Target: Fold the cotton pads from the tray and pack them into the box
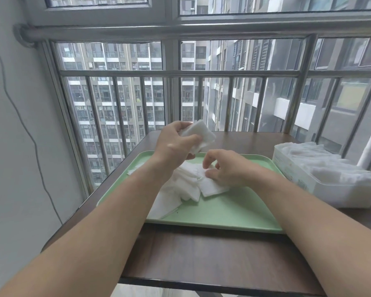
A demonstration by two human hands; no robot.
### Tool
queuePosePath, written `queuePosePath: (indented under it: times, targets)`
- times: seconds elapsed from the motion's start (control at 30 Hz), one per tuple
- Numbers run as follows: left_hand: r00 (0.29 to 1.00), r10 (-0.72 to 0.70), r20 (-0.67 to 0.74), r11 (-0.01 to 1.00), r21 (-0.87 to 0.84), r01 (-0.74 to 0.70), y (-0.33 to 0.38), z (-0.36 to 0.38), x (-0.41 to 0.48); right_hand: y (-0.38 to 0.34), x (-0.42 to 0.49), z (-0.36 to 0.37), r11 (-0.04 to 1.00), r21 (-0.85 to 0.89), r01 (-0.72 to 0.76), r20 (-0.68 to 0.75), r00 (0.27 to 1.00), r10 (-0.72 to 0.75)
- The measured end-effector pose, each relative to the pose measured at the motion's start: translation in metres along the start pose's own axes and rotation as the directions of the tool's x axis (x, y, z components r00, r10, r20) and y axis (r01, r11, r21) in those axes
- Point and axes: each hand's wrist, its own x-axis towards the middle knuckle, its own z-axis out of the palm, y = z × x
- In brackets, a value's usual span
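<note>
Balcony desk (201, 254): box (330, 189) well filled; left grip (174, 144) clasps folded pads (201, 133); right grip (229, 168) hold unclear; loose pads (180, 189) remain on tray (223, 215).

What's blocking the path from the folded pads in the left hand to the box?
Only the right hand, low over the tray, lies between the folded pads and the box, whose open top is heaped with pads.
</note>
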Motion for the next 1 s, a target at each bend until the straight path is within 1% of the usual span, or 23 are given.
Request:
queuePosePath:
  times: [0.13, 0.23, 0.37, 0.43, 0.5, 0.63, 0.7, 0.77, 0.9, 1.0]
  targets:
    - [1.0, -0.011, -0.009, 1.0, -0.02, 0.011, 0.001, 0.0, -0.001, 0.001, 0.002, -0.002, 0.981, 0.191, -0.035, -0.001, 0.999, 0.036]
    - [0.998, -0.05, -0.024, 0.995, -0.083, 0.048, 0.002, -0.001, -0.001, 0.006, 0.0, -0.009, 0.946, 0.32, -0.057, -0.021, 0.997, 0.068]
    - [0.994, -0.089, -0.068, 0.988, -0.131, 0.079, 0.001, -0.003, 0.002, 0.011, -0.003, -0.016, 0.876, 0.479, -0.059, -0.096, 0.988, 0.12]
    - [0.993, -0.097, -0.075, 0.987, -0.133, 0.086, 0.001, -0.003, 0.002, 0.011, -0.003, -0.018, 0.82, 0.571, -0.046, -0.119, 0.983, 0.138]
    - [0.993, -0.093, -0.07, 0.989, -0.123, 0.084, 0.0, -0.004, 0.002, 0.01, -0.003, -0.019, 0.753, 0.658, 0.001, -0.149, 0.981, 0.129]
    - [0.998, -0.047, -0.047, 0.995, -0.092, 0.043, 0.001, -0.003, 0.0, 0.01, -0.005, -0.024, 0.554, 0.829, 0.074, -0.162, 0.981, 0.111]
    - [0.999, -0.037, -0.038, 0.995, -0.099, 0.033, 0.0, -0.003, -0.001, 0.008, -0.007, -0.027, 0.477, 0.874, 0.094, -0.144, 0.987, 0.068]
    - [0.999, -0.041, -0.023, 0.994, -0.106, 0.039, 0.0, -0.003, 0.0, 0.005, -0.01, -0.027, 0.433, 0.894, 0.116, -0.138, 0.99, 0.02]
    - [0.998, -0.055, 0.024, 0.994, -0.09, 0.056, -0.001, 0.0, 0.002, 0.002, -0.011, -0.027, 0.394, 0.909, 0.135, -0.145, 0.989, -0.005]
    - [0.999, -0.033, 0.004, 0.998, -0.049, 0.033, -0.003, 0.0, 0.002, 0.004, -0.01, -0.03, 0.366, 0.914, 0.176, -0.188, 0.982, -0.003]
